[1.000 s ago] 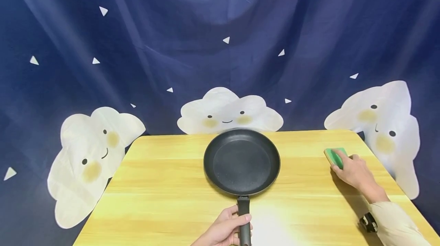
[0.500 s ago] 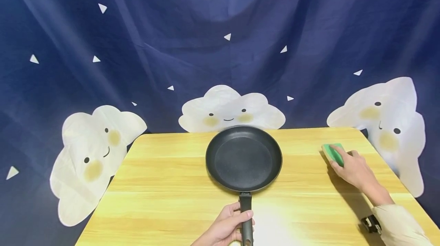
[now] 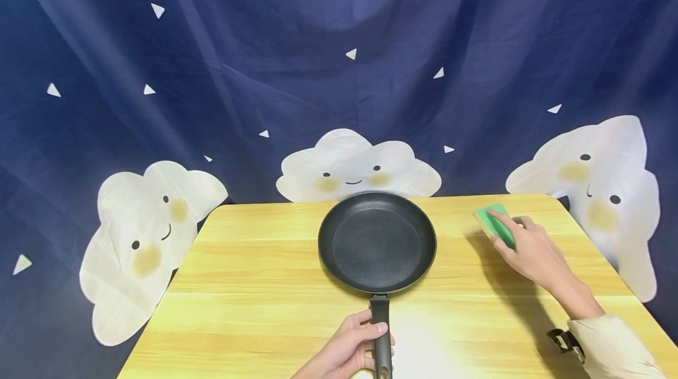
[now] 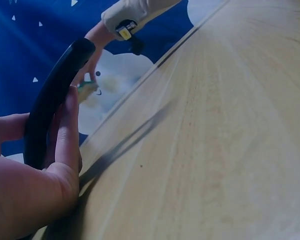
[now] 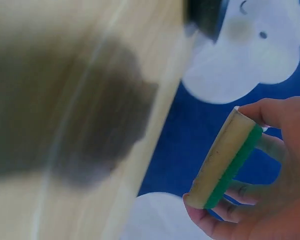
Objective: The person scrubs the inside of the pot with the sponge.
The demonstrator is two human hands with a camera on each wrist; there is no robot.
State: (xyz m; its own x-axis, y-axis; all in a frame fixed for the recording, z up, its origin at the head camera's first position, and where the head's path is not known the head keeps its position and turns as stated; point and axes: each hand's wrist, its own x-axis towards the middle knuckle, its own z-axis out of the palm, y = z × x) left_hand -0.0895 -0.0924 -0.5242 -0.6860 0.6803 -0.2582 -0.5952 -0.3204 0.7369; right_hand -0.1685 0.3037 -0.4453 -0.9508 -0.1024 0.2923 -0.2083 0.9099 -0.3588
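A black frying pan (image 3: pixel 377 243) sits at the middle of the wooden table, its handle toward me. My left hand (image 3: pixel 352 343) grips that handle (image 3: pixel 381 332), thumb on top and fingers beneath. In the left wrist view the dark handle (image 4: pixel 52 102) curves up between thumb and fingers. To the right of the pan, my right hand (image 3: pixel 535 252) holds a green-and-yellow scouring sponge (image 3: pixel 497 225) above the table, its shadow falling below. The right wrist view shows the sponge (image 5: pixel 225 160) pinched at its edges, green side toward the palm.
The light wooden table (image 3: pixel 254 285) reaches back to a dark blue curtain (image 3: pixel 318 73) with white clouds and triangles. A black strap device (image 3: pixel 565 343) hangs at the right sleeve's cuff.
My right hand has lifted the sponge off the table and carried it left, toward the pan. The left hand keeps its grip on the handle; the head view has shifted slightly.
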